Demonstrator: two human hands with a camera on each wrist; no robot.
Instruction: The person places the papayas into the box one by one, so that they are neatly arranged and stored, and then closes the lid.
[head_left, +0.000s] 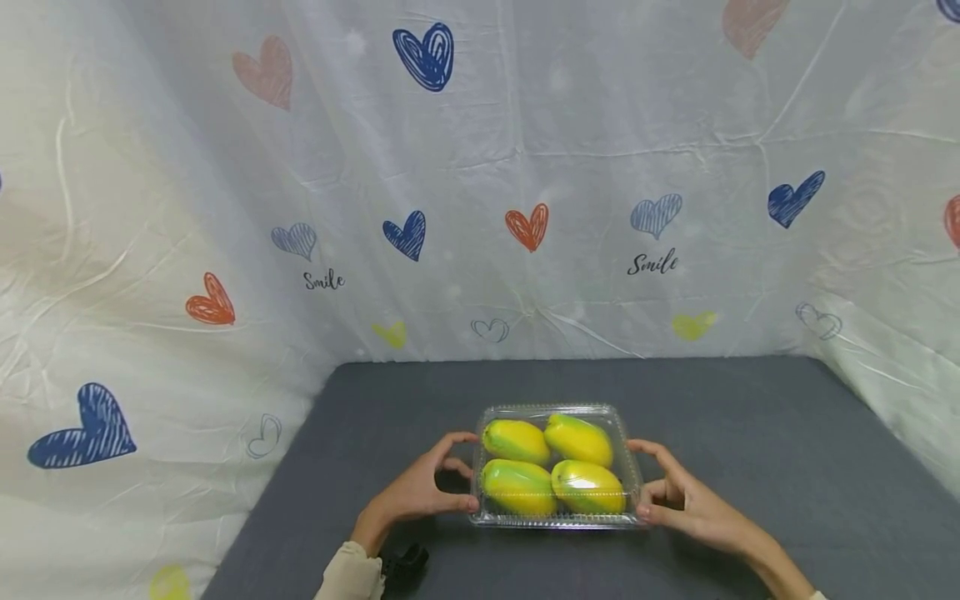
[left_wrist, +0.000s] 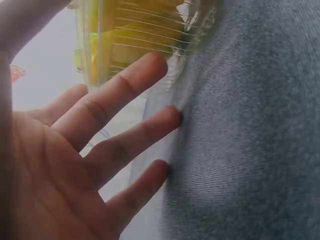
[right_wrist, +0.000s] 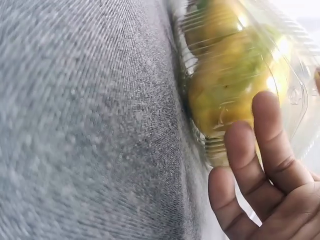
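Note:
A clear plastic clamshell box [head_left: 555,522] with a ridged rim sits on the dark grey table, its lid down. Inside lie several yellow-green mangoes [head_left: 517,487], seen through the plastic. My left hand [head_left: 423,483] holds the box's left side, thumb at the near corner and index finger farther back. On the opposite side my right hand [head_left: 693,504] grips the rim in the same way. In the left wrist view the other fingers [left_wrist: 135,135] spread beside the ridged wall. The right wrist view shows bent fingers [right_wrist: 270,145] against the box's side.
The grey cloth-covered table [head_left: 420,387] stretches behind and to both sides of the box. A pale curtain [head_left: 465,167] printed with hearts hangs along the back and sides. A small black object [head_left: 408,562] is by the left sleeve [head_left: 352,575].

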